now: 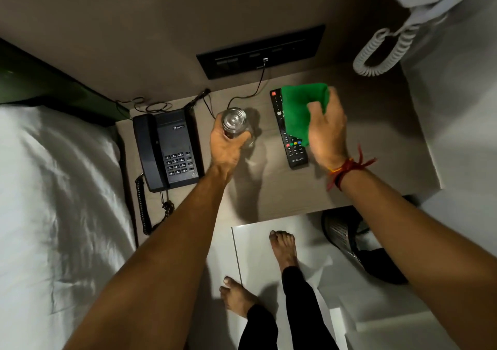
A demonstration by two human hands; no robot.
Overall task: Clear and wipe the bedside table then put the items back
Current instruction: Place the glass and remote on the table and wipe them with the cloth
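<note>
Both bare arms reach forward and down. The left hand is curled closed around something, knuckles up. The right hand grips with fingers bent, a red thread band tied at its wrist.

The bedside table carries a black telephone and a remote control.

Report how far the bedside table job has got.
Early stage. Done: nothing clearly; whether wiping has begun cannot be told. In hand: left hand grips the glass, right hand holds the green cloth over the remote. Left: the telephone and remote sit on the table; wiping and returning remain.
</note>
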